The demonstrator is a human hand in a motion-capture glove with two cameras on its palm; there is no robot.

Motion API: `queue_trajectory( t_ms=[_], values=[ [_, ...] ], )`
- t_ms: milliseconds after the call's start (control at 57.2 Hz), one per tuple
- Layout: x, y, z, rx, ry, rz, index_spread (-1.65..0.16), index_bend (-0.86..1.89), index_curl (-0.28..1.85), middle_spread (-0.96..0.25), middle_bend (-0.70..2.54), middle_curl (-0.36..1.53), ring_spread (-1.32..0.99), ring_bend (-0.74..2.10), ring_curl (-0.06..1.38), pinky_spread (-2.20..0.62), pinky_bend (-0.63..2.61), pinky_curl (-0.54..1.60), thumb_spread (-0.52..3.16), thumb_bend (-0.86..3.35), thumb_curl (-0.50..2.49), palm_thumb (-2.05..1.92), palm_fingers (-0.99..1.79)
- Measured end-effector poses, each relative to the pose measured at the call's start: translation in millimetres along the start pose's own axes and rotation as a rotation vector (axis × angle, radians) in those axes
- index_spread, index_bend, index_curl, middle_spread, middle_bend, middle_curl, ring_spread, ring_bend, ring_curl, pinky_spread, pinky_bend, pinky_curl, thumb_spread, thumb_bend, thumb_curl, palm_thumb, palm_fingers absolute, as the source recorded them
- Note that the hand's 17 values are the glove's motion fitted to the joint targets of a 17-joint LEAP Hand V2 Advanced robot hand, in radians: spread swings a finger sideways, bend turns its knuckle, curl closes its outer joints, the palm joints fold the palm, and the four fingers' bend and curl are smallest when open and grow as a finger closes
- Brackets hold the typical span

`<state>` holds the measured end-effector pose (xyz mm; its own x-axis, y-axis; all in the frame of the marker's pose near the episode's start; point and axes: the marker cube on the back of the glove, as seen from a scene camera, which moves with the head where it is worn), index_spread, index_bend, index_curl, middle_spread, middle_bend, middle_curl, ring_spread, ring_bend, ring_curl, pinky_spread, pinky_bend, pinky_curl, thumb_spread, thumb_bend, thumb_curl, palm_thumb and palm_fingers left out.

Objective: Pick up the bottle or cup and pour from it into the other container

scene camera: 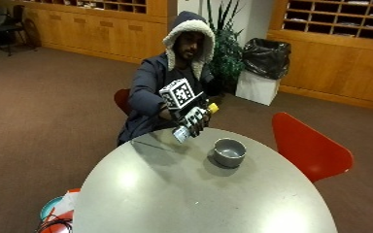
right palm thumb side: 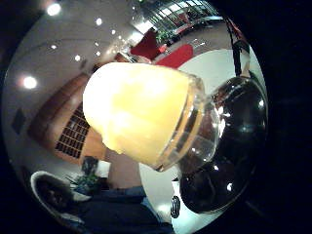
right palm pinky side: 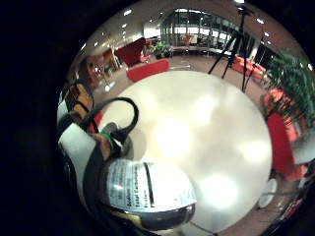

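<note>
In the outside view my gloved right hand [scene camera: 194,119] grips a clear bottle [scene camera: 184,132] with a white label and a yellow cap [scene camera: 212,108], held above the round grey table [scene camera: 174,194] near its far edge. The bottle is tilted, cap end higher and toward the metal bowl [scene camera: 229,151], which stands on the table just beside and below it. The thumb side palm view shows the yellow cap [right palm thumb side: 141,107] close up, with the dark bowl [right palm thumb side: 229,146] beyond it. The little finger side palm view shows the bottle's label [right palm pinky side: 147,189] over the table [right palm pinky side: 197,132].
A red chair [scene camera: 306,145] stands at the table's right side, and another red chair [scene camera: 122,99] is behind the person. A plant [scene camera: 225,53] and a bin with a black bag [scene camera: 264,63] stand by the back wall. Objects lie on the floor at lower left [scene camera: 57,213].
</note>
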<state>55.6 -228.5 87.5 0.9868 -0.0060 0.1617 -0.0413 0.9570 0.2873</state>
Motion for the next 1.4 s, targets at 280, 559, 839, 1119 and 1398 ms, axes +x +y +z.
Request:
queue_trajectory(
  t_ms=[280,559,839,1119,1398],
  values=[
    [-46.3,-31.9,7.5,-0.170,0.338,-0.163,-0.31,0.20,0.58,-0.25,0.52,0.53,-0.20,0.65,0.44,-0.16,0.40,0.39,0.10,-0.03,0.80,0.99,1.33],
    [-76.8,-43.0,42.6,-0.266,0.675,-0.305,-0.32,0.20,0.59,-0.26,0.52,0.53,-0.21,0.66,0.45,-0.17,0.40,0.39,0.08,-0.03,0.80,0.99,1.33],
    [-99.9,-33.9,92.0,-0.330,0.922,-0.407,-0.31,0.20,0.59,-0.25,0.53,0.53,-0.21,0.65,0.45,-0.18,0.41,0.39,0.08,-0.03,0.81,0.98,1.34],
    [-101.9,-27.6,104.6,-0.354,0.952,-0.404,-0.31,0.20,0.59,-0.25,0.53,0.53,-0.21,0.65,0.45,-0.19,0.41,0.39,0.07,-0.03,0.81,0.98,1.34],
    [-85.8,-30.1,81.5,-0.341,0.921,-0.376,-0.31,0.20,0.59,-0.25,0.53,0.52,-0.21,0.65,0.45,-0.19,0.40,0.38,0.06,-0.03,0.81,0.98,1.34]
  ],
)
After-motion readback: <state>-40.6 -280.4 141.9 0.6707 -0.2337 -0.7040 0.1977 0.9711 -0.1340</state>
